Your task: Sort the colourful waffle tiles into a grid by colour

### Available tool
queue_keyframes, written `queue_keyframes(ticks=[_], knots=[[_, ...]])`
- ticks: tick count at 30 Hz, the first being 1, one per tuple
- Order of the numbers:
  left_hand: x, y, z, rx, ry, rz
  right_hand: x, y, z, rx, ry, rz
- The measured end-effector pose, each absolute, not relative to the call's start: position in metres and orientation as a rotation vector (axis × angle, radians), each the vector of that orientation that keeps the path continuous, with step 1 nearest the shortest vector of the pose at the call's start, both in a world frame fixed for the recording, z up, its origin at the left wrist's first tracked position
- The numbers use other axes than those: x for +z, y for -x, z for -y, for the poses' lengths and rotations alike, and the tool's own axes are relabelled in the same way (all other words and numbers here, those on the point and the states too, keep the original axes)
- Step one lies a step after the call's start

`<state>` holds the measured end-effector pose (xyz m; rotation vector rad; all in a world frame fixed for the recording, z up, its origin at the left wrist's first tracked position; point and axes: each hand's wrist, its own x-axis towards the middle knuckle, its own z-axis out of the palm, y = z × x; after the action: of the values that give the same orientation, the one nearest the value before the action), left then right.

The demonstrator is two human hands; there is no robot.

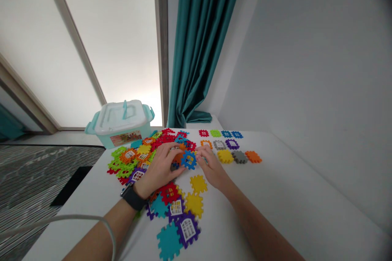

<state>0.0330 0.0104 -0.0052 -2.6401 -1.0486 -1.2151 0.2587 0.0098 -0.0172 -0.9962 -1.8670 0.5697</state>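
Note:
A blue square interlocking tile with a small yellow window (189,160) is tilted up between my two hands. My left hand (161,165), wearing a dark watch, grips its left edge between the thumb and curled fingers. The fingers of my right hand (212,167) are closed at the tile's right edge. Around and beneath my left hand spreads a pile of mixed tiles. Nearer to me lie a red tile (169,193), two yellow tiles (194,204), a purple tile with a white window (188,228) and a turquoise tile (169,241).
Beyond my right hand, tiles lie in rows, among them a grey tile (239,157) and an orange tile (253,156). A lidded turquoise box (122,124) stands at the back left. A pale cable (76,217) crosses over my left forearm. A wall borders the white table (275,195).

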Motion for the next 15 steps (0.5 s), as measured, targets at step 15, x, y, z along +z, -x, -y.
queue_keyframes(ticks=[15], knots=[[-0.0108, -0.0295, -0.0162, -1.264, 2.628, 1.165, -0.0231, -0.2623, -0.0067, 0.227, 0.967, 2.117]])
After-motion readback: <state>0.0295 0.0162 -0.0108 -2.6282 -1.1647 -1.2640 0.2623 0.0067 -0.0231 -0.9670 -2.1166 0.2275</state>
